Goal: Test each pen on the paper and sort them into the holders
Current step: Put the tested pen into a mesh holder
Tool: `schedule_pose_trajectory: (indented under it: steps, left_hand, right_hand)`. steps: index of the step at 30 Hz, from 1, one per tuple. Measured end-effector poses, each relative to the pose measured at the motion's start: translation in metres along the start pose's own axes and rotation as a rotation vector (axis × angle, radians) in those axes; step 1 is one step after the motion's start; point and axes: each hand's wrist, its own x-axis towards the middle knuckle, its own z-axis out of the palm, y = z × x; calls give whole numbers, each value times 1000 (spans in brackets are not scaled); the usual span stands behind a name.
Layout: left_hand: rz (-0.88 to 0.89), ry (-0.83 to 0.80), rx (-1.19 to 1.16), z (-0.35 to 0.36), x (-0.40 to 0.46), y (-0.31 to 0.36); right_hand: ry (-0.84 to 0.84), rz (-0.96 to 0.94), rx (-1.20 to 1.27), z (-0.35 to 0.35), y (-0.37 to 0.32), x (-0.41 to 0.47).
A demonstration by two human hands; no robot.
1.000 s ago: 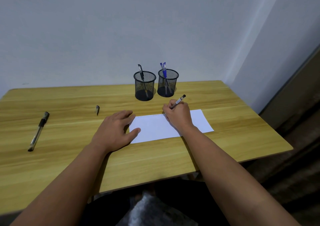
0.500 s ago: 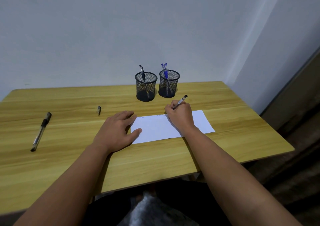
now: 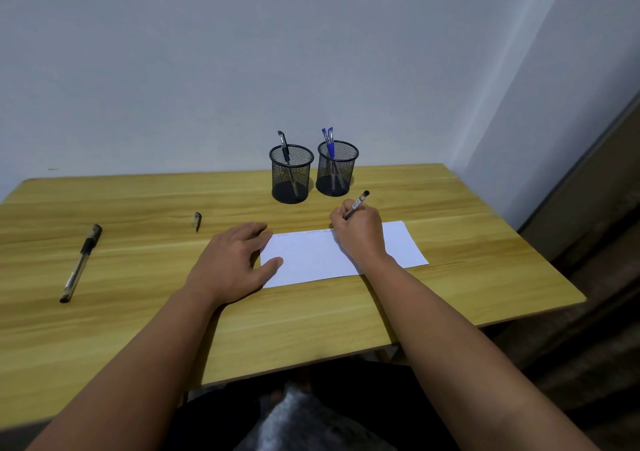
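A white sheet of paper point(image 3: 311, 260) lies on the wooden table point(image 3: 311, 319), with faint scribbles along its far edge. My right hand point(image 3: 360, 234) grips a black pen point(image 3: 356, 204), its tip down on the paper's far edge. My left hand point(image 3: 232, 263) lies flat, fingers spread, pinning the paper's left end. Two black mesh holders stand behind: the left holder point(image 3: 291, 175) has one black pen, the right holder point(image 3: 336, 170) has blue pens. Another black pen point(image 3: 81, 263) lies at the far left. A loose pen cap point(image 3: 197, 221) rests left of my left hand.
A pale wall runs right behind the holders. The table's right edge point(image 3: 540, 242) drops to a dark floor, and the near edge ends above my lap.
My right hand has crept slightly rightward along the paper's far edge with the pen. The left hand stays put. The camera tilted a little.
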Motion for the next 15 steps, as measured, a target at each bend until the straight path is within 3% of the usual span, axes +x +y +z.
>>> schedule_pose_trajectory:
  steps: [9,15]
  left_hand:
    - [0,15,-9,1,-1,-1]
    - [-3,-4,-2,-2,-3,3]
  right_hand:
    - [131,214,358,-12,-5,9]
    - [33,254,330,-9,-10,10]
